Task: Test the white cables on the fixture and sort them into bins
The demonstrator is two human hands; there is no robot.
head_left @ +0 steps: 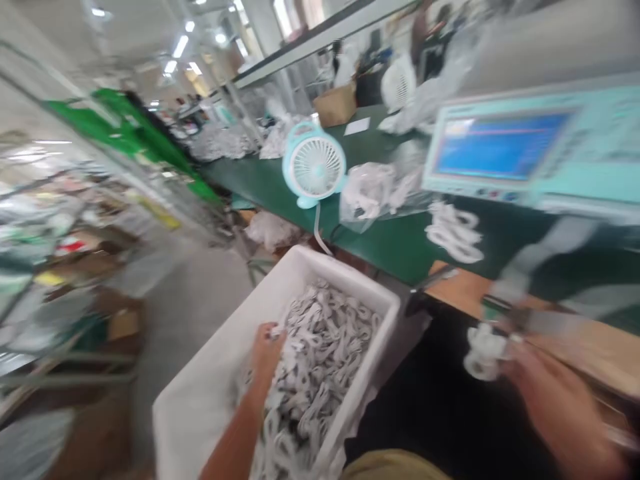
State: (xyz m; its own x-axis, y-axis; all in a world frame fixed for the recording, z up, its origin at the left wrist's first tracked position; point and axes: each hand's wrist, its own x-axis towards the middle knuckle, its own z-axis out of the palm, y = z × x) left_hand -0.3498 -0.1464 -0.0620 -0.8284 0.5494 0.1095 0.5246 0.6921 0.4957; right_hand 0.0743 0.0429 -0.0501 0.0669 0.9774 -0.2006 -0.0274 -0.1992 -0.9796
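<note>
My left hand [267, 350] reaches into a white plastic bin [220, 333] heaped with coiled white cables [335, 340]. Its fingers are curled at the heap's left edge, closed on a bit of white cable. On the right, over my dark-clothed lap, my right hand [555, 393] is blurred by motion. Between its fingertips is a small coiled white cable bundle [484, 352]. Just above that hand, a flat grey ribbon-like strip [535, 257] runs down from the tester to a small green part [494, 307] at the wooden board's edge.
A turquoise tester with a blue screen [500, 143] stands on the green bench [390, 247]. Beside it are a coiled white cable [454, 232], a plastic bag [373, 190] and a small light-blue fan [316, 167]. A wooden board [460, 290] juts from the bench's front. Cluttered shelving stands at left.
</note>
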